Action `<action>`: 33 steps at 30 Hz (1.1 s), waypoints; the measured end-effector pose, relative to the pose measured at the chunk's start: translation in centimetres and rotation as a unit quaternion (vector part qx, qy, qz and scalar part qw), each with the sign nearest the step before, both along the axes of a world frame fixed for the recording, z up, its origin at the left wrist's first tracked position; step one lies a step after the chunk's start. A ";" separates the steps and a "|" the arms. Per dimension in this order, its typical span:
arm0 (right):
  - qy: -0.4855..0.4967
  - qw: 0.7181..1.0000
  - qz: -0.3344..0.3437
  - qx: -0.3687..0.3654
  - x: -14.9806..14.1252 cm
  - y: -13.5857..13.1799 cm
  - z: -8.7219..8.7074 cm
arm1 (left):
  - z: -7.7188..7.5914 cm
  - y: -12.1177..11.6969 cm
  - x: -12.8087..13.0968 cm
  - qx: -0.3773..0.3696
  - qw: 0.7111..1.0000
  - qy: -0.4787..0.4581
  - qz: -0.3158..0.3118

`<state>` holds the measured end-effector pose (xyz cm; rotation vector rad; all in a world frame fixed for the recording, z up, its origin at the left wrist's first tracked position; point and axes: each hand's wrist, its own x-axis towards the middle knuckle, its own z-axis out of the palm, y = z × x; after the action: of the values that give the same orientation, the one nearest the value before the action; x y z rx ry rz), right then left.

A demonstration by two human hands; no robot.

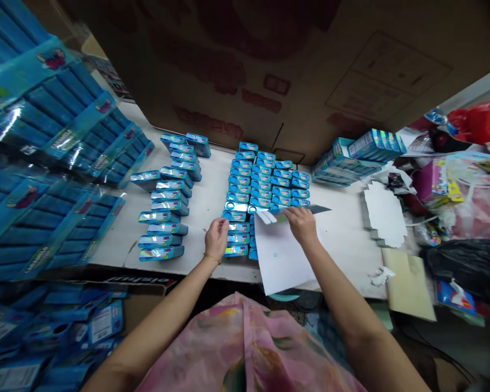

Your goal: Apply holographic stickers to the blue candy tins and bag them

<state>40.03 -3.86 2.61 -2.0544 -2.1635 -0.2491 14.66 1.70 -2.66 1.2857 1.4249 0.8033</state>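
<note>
My left hand (pixel 216 238) is closed, its fingers curled against the left end of a row of small blue boxes (pixel 237 227). Whatever its fingertips may hold is hidden. My right hand (pixel 301 222) is closed on a white sheet (pixel 283 256), which hangs over the lower right of these boxes and past the table's front edge. The sheet's upper edge is bent back, with pale strips at its left corner and a dark part sticking out to the right. The boxes stand in several close columns, their shiny narrow faces up.
Another group of blue boxes (pixel 163 228) stands to the left on the white table (pixel 206 190). Clear-wrapped box packs (pixel 61 130) pile up far left, above loose boxes (pixel 28 337). A large carton (pixel 245 71) walls off the back. White die-cut card (pixel 384 213) and bags lie right.
</note>
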 end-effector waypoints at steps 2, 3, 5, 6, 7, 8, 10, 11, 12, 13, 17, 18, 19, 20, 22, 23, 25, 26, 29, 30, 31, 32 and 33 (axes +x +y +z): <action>0.003 0.999 0.017 0.032 -0.6 -2.6 -0.6 | 1.4 -0.1 1.8 -0.079 0.989 -0.114 -0.051; 0.005 0.999 0.027 0.044 -1.0 -3.8 -0.9 | 2.0 -0.2 2.8 -0.133 0.974 -0.163 -0.078; 0.011 0.998 0.053 0.036 -1.7 -5.7 -1.2 | 2.8 -0.4 4.8 -0.227 0.937 -0.227 -0.135; 0.015 0.998 0.067 0.014 -1.9 -6.2 -1.3 | 2.9 -0.6 5.7 -0.259 0.922 -0.241 -0.158; 0.022 0.997 0.078 -0.014 -2.1 -6.6 -1.2 | 2.9 -0.8 6.4 -0.276 0.913 -0.246 -0.173; 0.032 0.995 0.086 -0.040 -2.3 -6.6 -1.1 | 2.9 -1.1 6.9 -0.281 0.910 -0.247 -0.178; 0.063 0.992 0.085 -0.074 -2.6 -6.1 -0.5 | 2.6 -1.5 7.4 -0.271 0.918 -0.240 -0.164; 0.081 0.990 0.079 -0.080 -2.9 -5.5 -0.1 | 2.5 -1.7 7.5 -0.265 0.922 -0.236 -0.152; 0.096 0.989 0.074 -0.080 -3.1 -4.8 0.2 | 2.4 -1.8 7.6 -0.262 0.926 -0.233 -0.143; 0.104 0.988 0.076 -0.080 -3.3 -4.0 0.4 | 2.3 -1.9 7.6 -0.261 0.926 -0.235 -0.136; 0.088 0.983 0.139 -0.082 -3.8 -1.4 -0.4 | 2.4 -1.8 7.5 -0.287 0.907 -0.291 -0.104; 0.085 0.981 0.159 -0.077 -3.7 -1.2 -0.9 | 2.5 -1.7 7.4 -0.301 0.897 -0.309 -0.097; 0.085 0.979 0.174 -0.069 -3.6 -1.2 -1.3 | 2.5 -1.7 7.4 -0.315 0.888 -0.322 -0.091; 0.086 0.978 0.182 -0.057 -3.5 -1.4 -1.6 | 2.5 -1.7 7.3 -0.324 0.882 -0.331 -0.087; 0.097 0.979 0.174 -0.039 -3.3 -1.9 -1.8 | 2.3 -1.6 7.3 -0.331 0.877 -0.339 -0.078; 0.106 0.980 0.162 -0.036 -3.2 -2.2 -1.7 | 2.3 -1.6 7.3 -0.330 0.878 -0.339 -0.075; 0.124 0.983 0.130 -0.039 -3.3 -2.3 -1.1 | 2.2 -1.5 7.4 -0.322 0.882 -0.335 -0.074; 0.129 0.984 0.113 -0.044 -3.3 -2.3 -0.7 | 2.3 -1.5 7.5 -0.318 0.884 -0.334 -0.078; 0.112 0.988 0.086 -0.069 -3.4 -1.6 -0.1 | 2.6 -1.4 7.8 -0.310 0.883 -0.337 -0.097; 0.100 0.988 0.092 -0.078 -3.3 -1.4 -0.1 | 2.7 -1.4 7.9 -0.310 0.882 -0.340 -0.102; 0.089 0.987 0.105 -0.085 -3.2 -1.2 -0.3 | 2.8 -1.4 7.9 -0.310 0.880 -0.343 -0.105; 0.082 0.986 0.121 -0.086 -3.0 -1.2 -0.6 | 3.0 -1.4 8.0 -0.310 0.880 -0.344 -0.106; 0.078 0.984 0.136 -0.083 -2.8 -1.2 -1.0 | 3.1 -1.5 8.0 -0.308 0.880 -0.344 -0.106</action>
<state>37.20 -5.09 1.66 -1.7553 -2.3988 0.1232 22.64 0.23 0.44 0.5503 0.8262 0.5077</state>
